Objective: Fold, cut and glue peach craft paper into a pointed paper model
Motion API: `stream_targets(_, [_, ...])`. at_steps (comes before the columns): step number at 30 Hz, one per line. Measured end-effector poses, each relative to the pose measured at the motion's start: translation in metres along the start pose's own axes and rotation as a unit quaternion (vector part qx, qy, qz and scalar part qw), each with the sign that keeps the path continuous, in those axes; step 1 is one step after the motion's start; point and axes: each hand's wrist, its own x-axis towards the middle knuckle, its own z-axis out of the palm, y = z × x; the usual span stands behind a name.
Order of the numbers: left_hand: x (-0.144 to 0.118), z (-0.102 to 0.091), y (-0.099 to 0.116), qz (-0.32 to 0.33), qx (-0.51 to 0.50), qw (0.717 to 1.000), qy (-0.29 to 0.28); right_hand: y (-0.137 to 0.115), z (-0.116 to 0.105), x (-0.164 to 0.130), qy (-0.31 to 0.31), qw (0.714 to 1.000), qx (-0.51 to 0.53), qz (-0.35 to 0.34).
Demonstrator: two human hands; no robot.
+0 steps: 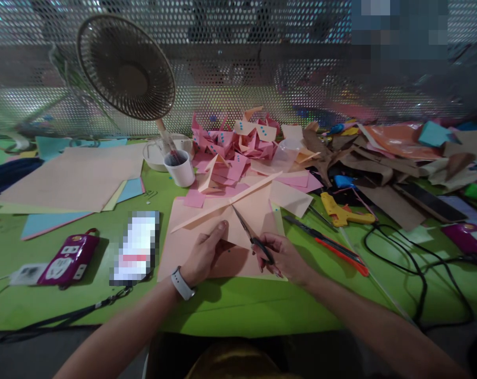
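My right hand (281, 253) is closed round the black handles of a pair of scissors (244, 222). The blades point up and to the left, over a peach sheet of paper (235, 231). My left hand (206, 251), with a pale watch on its wrist, grips the lower left edge of this sheet, thumb on top and fingers mostly hidden beneath. A narrow peach strip (206, 213) lies slantwise along the sheet's far edge, by the scissor tips; whether it is cut free I cannot tell. More peach paper (171, 258) lies flat underneath.
Folded pink and peach paper pieces (238, 139) are heaped behind. A white cup (180, 169) and a fan (128, 73) stand back left, large paper sheets (76, 176) further left. A red cutter knife (341, 252), yellow glue gun (343, 210) and black cable (419, 268) lie right; a phone (138, 247) left.
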Motion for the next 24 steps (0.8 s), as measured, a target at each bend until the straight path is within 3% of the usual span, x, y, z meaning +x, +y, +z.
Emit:
stream_targets(10, [0.002,-0.002,-0.003,0.015,0.002,1.0,-0.018,0.008,-0.004,0.002,0.006,1.0,-0.006,-0.013])
stream_targets(17, [0.003,-0.003,-0.004,0.022,-0.002,0.999,-0.025,-0.002,0.001,0.0,0.009,1.0,-0.008,-0.023])
stream_targets(24, [0.005,-0.004,-0.003,-0.004,0.025,1.0,-0.006,0.002,-0.002,0.005,0.024,0.999,-0.019,-0.017])
